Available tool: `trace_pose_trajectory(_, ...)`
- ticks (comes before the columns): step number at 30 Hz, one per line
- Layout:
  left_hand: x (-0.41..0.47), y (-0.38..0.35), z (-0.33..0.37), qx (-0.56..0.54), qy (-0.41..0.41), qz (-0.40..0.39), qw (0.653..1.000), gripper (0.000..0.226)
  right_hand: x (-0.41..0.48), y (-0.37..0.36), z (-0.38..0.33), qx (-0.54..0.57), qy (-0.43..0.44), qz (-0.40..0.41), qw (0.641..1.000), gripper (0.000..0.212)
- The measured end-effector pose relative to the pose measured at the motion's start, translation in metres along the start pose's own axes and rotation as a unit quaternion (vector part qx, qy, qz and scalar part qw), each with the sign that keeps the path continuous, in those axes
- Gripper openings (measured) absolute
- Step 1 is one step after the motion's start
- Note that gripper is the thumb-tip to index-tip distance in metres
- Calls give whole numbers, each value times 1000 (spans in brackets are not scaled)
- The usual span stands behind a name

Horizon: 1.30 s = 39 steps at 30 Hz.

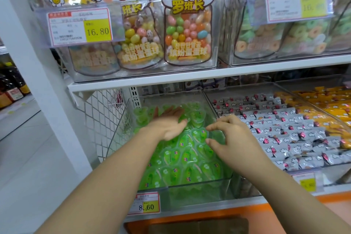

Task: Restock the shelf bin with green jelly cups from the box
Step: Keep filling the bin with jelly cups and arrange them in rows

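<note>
Forearms reach into clear plastic shelf bin (190, 186), near-full of green heart-shaped jelly cups (182, 157), left hand (167, 123) flat with straight fingers on pile, right hand (228, 135) curled over cups, grip unclear; restock looks mostly done, levelling left.

Both bare forearms stretch forward from the lower edge and angle toward each other. The left grip (167, 125) lies palm down, fingers straight and close together, slightly blurred. The right grip (230, 137) is just beside it, knuckles up, fingers bent, thumb below the forefinger. Whether it pinches anything cannot be told.
</note>
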State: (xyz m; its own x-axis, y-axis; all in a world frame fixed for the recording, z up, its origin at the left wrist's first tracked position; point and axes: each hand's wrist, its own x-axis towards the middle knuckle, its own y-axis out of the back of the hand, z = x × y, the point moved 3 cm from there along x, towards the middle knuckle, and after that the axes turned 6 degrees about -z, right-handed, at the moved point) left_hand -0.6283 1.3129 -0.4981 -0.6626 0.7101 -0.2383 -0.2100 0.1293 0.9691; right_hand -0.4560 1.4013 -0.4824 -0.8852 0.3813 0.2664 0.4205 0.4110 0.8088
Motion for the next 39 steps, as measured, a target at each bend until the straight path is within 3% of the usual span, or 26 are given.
trace_pose_trajectory(14,-18,9,0,-12,8,1,1000,59,-2,2,-1,5,-5,-13,1000,29)
trace_pose_trajectory(22,-113,24,-27,-110,-42,108,987,53,-9,-2,-31,-37,22,31,999,25)
trace_pose_trajectory(28,-184,10,-58,-254,-44,179,949,42,-24,-32,-78,9,94,-70,993,26)
trace_pose_trajectory(32,-197,-16,-67,-287,-23,205,936,40,-28,-59,-107,24,116,-147,982,30)
trace_pose_trajectory(36,-194,-28,-71,-272,-17,190,943,41,-25,-85,-126,22,121,-156,980,35)
trace_pose_trajectory(39,-191,-29,-76,-284,-14,188,940,42,-18,-98,-130,20,120,-151,981,25)
